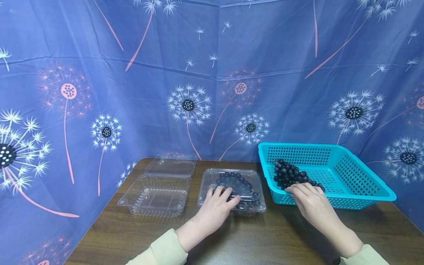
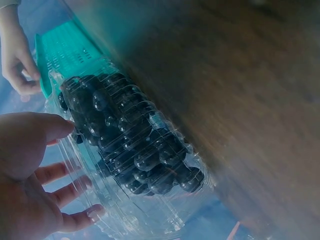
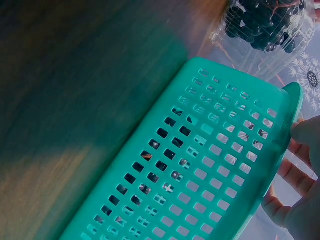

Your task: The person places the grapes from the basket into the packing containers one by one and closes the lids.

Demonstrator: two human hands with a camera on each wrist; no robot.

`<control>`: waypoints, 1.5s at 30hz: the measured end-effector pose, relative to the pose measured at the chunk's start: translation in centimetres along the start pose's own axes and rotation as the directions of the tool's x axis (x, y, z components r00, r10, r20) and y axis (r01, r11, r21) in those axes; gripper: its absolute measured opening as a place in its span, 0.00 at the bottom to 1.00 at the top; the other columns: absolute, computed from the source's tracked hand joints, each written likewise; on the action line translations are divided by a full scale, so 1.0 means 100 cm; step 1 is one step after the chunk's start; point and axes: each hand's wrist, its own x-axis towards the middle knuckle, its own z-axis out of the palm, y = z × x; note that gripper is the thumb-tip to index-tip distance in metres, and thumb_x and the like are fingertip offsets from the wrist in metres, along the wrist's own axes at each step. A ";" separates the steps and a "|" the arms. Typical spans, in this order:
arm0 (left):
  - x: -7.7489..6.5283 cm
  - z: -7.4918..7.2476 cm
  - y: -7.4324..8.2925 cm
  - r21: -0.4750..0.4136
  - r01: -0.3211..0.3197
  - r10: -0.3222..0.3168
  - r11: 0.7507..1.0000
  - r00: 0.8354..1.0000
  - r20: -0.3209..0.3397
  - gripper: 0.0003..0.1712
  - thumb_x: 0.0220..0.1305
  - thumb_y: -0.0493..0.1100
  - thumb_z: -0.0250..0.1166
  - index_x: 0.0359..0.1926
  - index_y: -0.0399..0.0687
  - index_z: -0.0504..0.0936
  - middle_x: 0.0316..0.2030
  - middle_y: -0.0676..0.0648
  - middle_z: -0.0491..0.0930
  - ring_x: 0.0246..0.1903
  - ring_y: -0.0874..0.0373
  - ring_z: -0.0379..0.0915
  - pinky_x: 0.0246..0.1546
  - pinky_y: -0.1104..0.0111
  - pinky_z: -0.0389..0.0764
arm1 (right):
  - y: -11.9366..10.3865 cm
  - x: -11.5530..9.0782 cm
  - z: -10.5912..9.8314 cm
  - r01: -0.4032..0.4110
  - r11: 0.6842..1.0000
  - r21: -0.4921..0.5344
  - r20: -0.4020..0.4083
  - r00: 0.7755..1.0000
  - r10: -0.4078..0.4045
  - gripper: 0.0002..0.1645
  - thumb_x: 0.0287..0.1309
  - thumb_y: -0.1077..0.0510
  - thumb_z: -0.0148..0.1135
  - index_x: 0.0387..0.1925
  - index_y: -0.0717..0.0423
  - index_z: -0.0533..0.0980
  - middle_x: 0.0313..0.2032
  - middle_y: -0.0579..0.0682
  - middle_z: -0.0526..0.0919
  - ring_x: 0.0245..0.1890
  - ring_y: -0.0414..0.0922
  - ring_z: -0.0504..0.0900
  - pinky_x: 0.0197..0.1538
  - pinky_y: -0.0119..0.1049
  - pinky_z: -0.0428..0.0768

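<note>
A clear plastic clamshell box (image 1: 205, 184) with its lid down contains a bunch of dark grapes (image 2: 135, 135). My left hand (image 1: 216, 208) rests on the front of this lid, fingers spread. At the near rim of the turquoise basket (image 1: 361, 200), my right hand (image 1: 313, 206) reaches over the edge with loosely bent fingers. Beside those fingertips, inside the basket, lies another bunch of dark grapes (image 1: 289, 173). The right fingertips are partly hidden behind the rim and the hand, and no grape shows in their grip.
Left of the filled box stands a second clear clamshell box (image 1: 155, 197), its lid (image 1: 170, 166) folded back. Everything stands on a brown wooden table (image 1: 245, 239). Behind the table hangs a blue cloth (image 1: 149, 121) with dandelion prints.
</note>
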 end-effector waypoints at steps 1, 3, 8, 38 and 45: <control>0.001 0.001 0.000 0.000 0.002 -0.002 1.000 1.000 0.000 0.26 0.55 0.46 0.66 0.56 0.66 0.73 0.52 0.50 0.73 0.50 0.51 0.69 0.46 0.53 0.75 | 0.000 0.000 0.000 0.000 1.000 0.001 0.000 1.000 0.000 0.28 0.73 0.46 0.33 0.39 0.52 0.80 0.36 0.47 0.83 0.37 0.47 0.79 0.31 0.47 0.73; 0.002 0.002 -0.001 0.002 0.006 -0.006 1.000 1.000 -0.002 0.26 0.55 0.46 0.66 0.56 0.66 0.73 0.52 0.50 0.73 0.50 0.51 0.69 0.45 0.53 0.75 | 0.000 0.000 0.000 0.001 1.000 0.005 -0.003 1.000 -0.001 0.28 0.73 0.46 0.33 0.38 0.52 0.81 0.35 0.47 0.83 0.37 0.47 0.79 0.31 0.47 0.73; 0.005 0.005 -0.003 0.002 0.011 -0.011 1.000 1.000 0.006 0.26 0.55 0.45 0.66 0.56 0.66 0.73 0.52 0.50 0.73 0.50 0.52 0.69 0.45 0.54 0.75 | 0.001 -0.001 0.000 -0.003 1.000 0.002 0.003 1.000 0.003 0.28 0.73 0.46 0.33 0.37 0.51 0.81 0.35 0.47 0.83 0.37 0.47 0.79 0.30 0.47 0.73; 0.025 0.026 -0.017 -0.033 0.046 -0.046 0.998 0.999 0.022 0.22 0.60 0.45 0.63 0.56 0.65 0.73 0.53 0.48 0.73 0.53 0.49 0.69 0.48 0.48 0.76 | 0.001 -0.002 0.000 -0.033 0.999 0.016 0.050 0.998 0.032 0.31 0.72 0.44 0.31 0.39 0.51 0.81 0.36 0.47 0.83 0.39 0.47 0.78 0.32 0.48 0.74; 0.032 0.032 -0.020 -0.046 0.067 -0.066 0.997 0.997 0.032 0.22 0.62 0.45 0.62 0.56 0.64 0.73 0.53 0.48 0.73 0.53 0.49 0.69 0.48 0.48 0.76 | -0.001 -0.001 0.000 -0.009 1.000 0.003 -0.005 1.000 0.009 0.32 0.73 0.44 0.30 0.37 0.51 0.81 0.34 0.46 0.83 0.37 0.46 0.78 0.29 0.48 0.74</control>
